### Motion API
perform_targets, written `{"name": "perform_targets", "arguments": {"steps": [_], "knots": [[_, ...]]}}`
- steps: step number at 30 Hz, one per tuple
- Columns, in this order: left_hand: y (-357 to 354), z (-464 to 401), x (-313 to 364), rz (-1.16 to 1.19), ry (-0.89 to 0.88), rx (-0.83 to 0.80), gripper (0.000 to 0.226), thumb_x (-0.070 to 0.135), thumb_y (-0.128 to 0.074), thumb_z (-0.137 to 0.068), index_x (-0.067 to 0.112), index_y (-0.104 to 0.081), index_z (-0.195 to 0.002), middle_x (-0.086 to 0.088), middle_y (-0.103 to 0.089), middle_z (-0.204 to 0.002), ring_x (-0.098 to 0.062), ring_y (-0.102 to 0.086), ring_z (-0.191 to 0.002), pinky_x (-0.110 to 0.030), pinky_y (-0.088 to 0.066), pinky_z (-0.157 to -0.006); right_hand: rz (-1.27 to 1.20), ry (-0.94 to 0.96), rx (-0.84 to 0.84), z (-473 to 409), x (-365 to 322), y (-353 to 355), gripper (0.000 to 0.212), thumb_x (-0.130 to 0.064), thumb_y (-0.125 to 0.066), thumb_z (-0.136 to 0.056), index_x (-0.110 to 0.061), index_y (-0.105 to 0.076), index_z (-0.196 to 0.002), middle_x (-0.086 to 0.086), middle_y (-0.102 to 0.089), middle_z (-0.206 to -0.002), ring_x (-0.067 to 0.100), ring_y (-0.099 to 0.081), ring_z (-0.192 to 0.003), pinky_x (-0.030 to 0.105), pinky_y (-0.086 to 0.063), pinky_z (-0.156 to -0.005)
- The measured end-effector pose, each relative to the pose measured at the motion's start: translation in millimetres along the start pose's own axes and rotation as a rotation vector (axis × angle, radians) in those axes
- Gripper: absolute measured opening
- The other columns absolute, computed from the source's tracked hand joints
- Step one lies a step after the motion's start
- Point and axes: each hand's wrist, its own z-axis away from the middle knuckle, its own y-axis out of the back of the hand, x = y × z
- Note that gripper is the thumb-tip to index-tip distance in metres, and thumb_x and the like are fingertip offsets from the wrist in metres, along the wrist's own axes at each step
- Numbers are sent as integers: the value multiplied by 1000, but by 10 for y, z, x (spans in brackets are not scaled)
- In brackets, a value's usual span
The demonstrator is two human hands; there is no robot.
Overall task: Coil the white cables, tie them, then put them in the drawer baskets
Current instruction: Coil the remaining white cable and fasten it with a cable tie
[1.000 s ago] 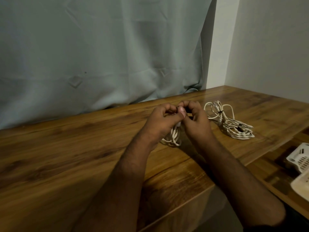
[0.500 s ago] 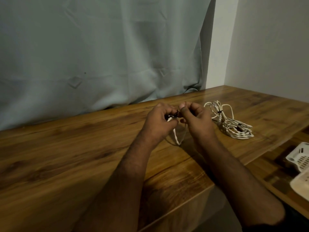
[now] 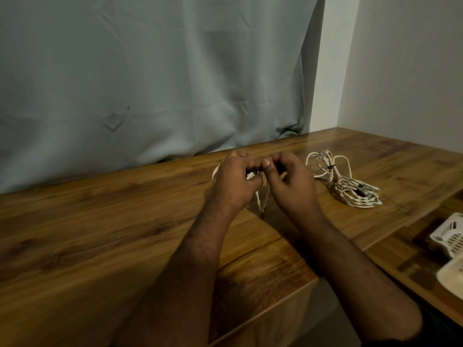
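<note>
Both hands are raised just above the wooden table point(image 3: 100, 234) and meet over a small white cable coil point(image 3: 261, 200). My left hand point(image 3: 234, 182) is closed around the coil's top, and its loops hang down between the hands. My right hand point(image 3: 290, 182) pinches a thin dark tie point(image 3: 255, 170) at the coil's top, thumb against the left fingers. To the right on the table lies a second white cable bundle point(image 3: 350, 189) with a dark tie around its neck. Most of the held coil is hidden by my fingers.
Two white perforated drawer baskets point(image 3: 448, 236) show at the right edge, below the tabletop level. A grey curtain point(image 3: 150, 83) hangs behind the table and a white wall stands at the right. The table's front edge runs close under my forearms.
The hands have drawn slightly apart at the coil's top and the dark tie now shows between them. The hanging loops have shifted from under the left hand to between the hands.
</note>
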Motion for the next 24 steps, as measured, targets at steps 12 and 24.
{"name": "perform_targets", "arguments": {"steps": [12, 24], "knots": [[-27, 43, 93, -13, -95, -47, 43, 10, -65, -90, 24, -71, -130, 4, -55, -112, -5, -59, -101, -15, -49, -86, -72, -123, 37, -36, 48, -30, 18, -24, -56, -105, -12, -69, -104, -1, -72, -95, 13, -67, -90, 29, -51, -77], [8, 38, 145, 584, 355, -86, 17, 4, -67, -96, 20, -73, -93, -9, -75, -99, -15, -66, -60, -30, -54, -50, -253, -286, 64, -43, -2, -104, 21, -26, -52, -107, -12, -63, -95, -3, -62, -80, 9, -57, -75, 27, -46, -68]]}}
